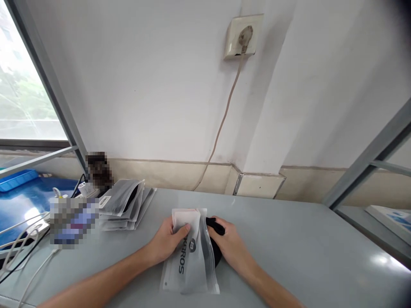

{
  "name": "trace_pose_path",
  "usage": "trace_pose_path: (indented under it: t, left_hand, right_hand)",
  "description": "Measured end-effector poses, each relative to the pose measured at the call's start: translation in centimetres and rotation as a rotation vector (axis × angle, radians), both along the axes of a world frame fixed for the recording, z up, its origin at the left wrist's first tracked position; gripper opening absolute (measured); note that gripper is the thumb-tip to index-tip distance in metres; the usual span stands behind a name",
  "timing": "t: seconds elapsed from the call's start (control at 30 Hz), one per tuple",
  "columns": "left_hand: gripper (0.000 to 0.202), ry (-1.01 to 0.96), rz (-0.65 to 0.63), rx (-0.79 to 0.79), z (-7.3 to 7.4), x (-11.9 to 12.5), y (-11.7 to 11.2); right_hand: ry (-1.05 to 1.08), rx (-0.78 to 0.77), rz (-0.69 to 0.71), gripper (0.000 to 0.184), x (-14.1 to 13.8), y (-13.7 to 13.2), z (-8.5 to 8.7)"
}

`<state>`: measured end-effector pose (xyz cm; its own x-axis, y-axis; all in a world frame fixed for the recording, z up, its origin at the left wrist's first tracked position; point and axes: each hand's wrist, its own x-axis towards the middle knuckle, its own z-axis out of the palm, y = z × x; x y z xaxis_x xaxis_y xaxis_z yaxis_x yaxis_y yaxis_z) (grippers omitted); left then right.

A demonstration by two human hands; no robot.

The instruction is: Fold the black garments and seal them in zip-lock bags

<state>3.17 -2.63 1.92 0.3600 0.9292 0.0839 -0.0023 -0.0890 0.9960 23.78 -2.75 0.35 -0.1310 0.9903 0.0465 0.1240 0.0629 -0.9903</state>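
Note:
Near the front of the grey table, a frosted zip bag (195, 273) with dark lettering is held up between both hands. My left hand (168, 239) is closed on its left side, with the thumb lying across the front face. A pale card or paper seems to show through the bag near its top. My right hand (229, 239) is closed around a black, soft-looking item (215, 224) at the bag's right-hand zip edge. Part of that item lies behind the bag's edge, and its exact kind cannot be made out.
Left of the hands lies a stack of similar frosted bags (122, 201) with dark contents. White cables (38, 273) and a blurred-out object (73, 222) lie farther left, near a blue tray (17, 179). A plugged cord (221, 124) runs down the wall behind the grey table (289, 244).

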Motion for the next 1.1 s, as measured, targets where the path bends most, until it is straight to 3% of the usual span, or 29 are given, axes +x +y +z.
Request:
trace_pose_path:
  t: [0.37,0.5,0.8,0.93,1.1]
  left_hand:
    - [0.073,0.022,0.054,-0.025,-0.8,-0.3,0.4]
    - [0.064,0.062,0.059,0.049,-0.7,-0.1,0.4]
    - [0.054,0.07,0.15,0.099,-0.7,-0.2,0.2]
    - [0.041,0.088,0.098,0.118,-0.6,-0.3,0.0]
    - [0.044,0.083,0.076,0.15,-0.9,-0.3,0.0]
  right_hand:
    - [0.029,0.055,0.086,0.023,-0.5,-0.3,-0.1]
    - [-0.016,0.042,0.054,0.025,-0.6,0.0,-0.3]
    - [0.085,0.076,0.223,0.027,-0.4,0.0,0.0]
    - [0.082,0.064,0.167,0.03,-0.5,0.0,0.0]
    - [0.041,0.067,0.134,0.027,-0.5,-0.2,0.1]
